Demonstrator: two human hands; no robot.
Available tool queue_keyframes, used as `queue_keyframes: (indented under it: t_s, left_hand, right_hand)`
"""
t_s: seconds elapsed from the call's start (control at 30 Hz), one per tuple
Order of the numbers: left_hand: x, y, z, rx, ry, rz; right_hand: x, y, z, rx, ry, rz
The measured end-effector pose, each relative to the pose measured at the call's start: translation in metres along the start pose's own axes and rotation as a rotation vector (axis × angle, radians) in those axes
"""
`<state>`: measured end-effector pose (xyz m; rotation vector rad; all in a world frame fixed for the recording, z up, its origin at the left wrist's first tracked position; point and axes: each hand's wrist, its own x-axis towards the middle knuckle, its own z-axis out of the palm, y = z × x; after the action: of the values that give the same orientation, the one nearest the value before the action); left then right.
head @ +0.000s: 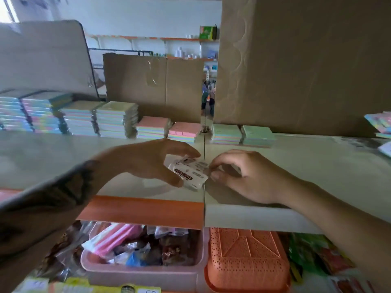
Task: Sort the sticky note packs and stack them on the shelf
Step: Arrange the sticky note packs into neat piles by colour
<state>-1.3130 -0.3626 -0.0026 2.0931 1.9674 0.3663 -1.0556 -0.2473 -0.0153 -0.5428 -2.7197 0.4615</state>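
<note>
A small white sticky note pack [189, 174] with a black "STICKY NOTE" label hangs just above the front of the white shelf [53, 153]. My left hand [148, 161] grips its left end between thumb and fingers. My right hand [243, 176] pinches its right end with curled fingers. Along the back of the shelf stand stacks of packs: tall pastel stacks [42, 113] at the left, pale green-topped stacks [115, 119], pink-topped stacks [169, 130] in the middle and mint green stacks [243, 135] to the right.
Cardboard sheets [154, 85] and a large carton [306, 64] stand behind the stacks. More packs [380, 123] lie at the far right. Below the shelf sit a pink bin [143, 269] of wrapped goods and an upturned orange basket [247, 259].
</note>
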Motion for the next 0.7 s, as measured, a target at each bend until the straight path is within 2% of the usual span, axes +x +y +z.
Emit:
queue_keyframes:
  t_s: [0.23, 0.43, 0.53, 0.7]
  left_hand:
    - [0.002, 0.013, 0.011, -0.242, 0.113, 0.06]
    - [0.007, 0.022, 0.013, -0.603, 0.255, 0.067]
    - [0.01, 0.024, 0.017, -0.622, 0.358, 0.074]
    - [0.007, 0.017, 0.019, -0.682, 0.324, 0.002]
  right_hand:
    - [-0.002, -0.012, -0.002, -0.006, -0.059, 0.008]
    - [0.004, -0.007, 0.004, 0.044, 0.128, -0.007]
    - [0.006, -0.007, 0.0, 0.19, 0.179, 0.072]
    - [0.007, -0.006, 0.001, 0.335, 0.15, 0.134]
